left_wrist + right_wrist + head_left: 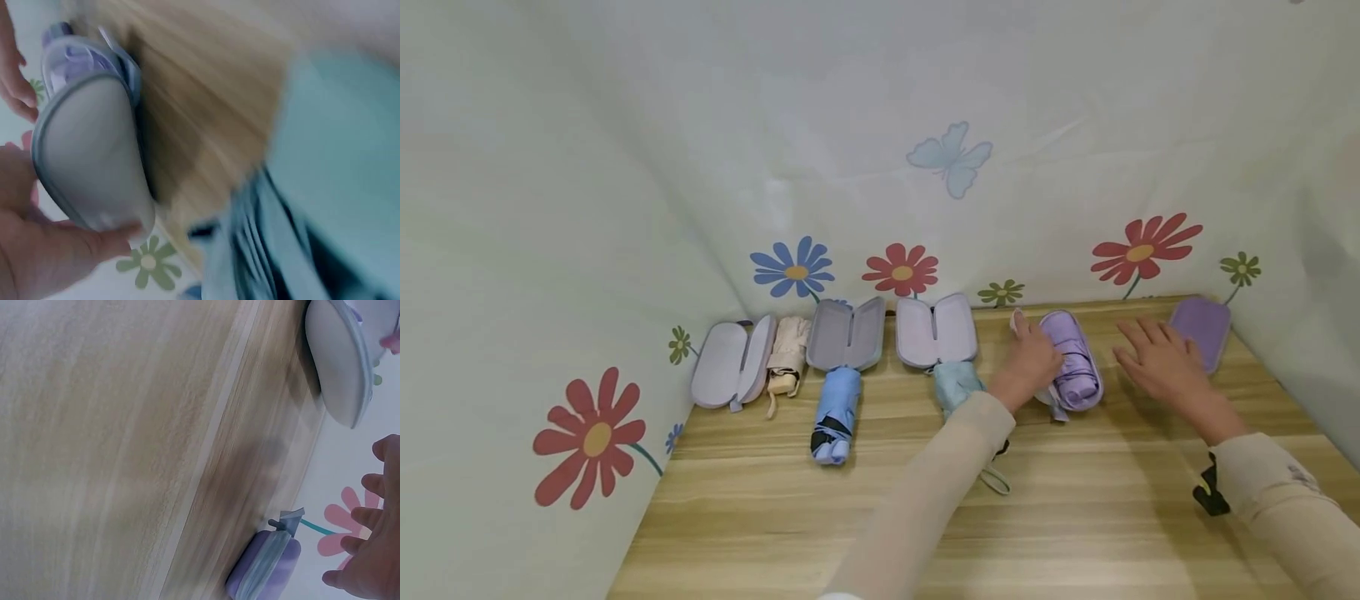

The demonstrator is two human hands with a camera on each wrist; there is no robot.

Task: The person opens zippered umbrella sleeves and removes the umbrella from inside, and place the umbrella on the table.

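Note:
A purple folded umbrella (1072, 358) lies in one half of an open hard case (1099, 377) toward the right of the table. My left hand (1030, 358) holds the other half of this case along its edge; in the left wrist view the thumb (109, 244) lies against the pale case lid (90, 150), which stands tilted up. Fingers spread, my right hand (1161, 362) hovers just right of the case, holding nothing. Beyond it lies a closed purple case (1201, 329). A teal folded umbrella (957, 385) sits beneath my left forearm, partly hidden by it.
Open cases stand along the back: a grey one (847, 333), a pale one (936, 333) and another at the left (718, 367). A beige folded umbrella (788, 350) and a blue one (837, 415) lie beside them. A black object (1212, 492) shows near my right sleeve. Flower-printed cloth walls edge the table.

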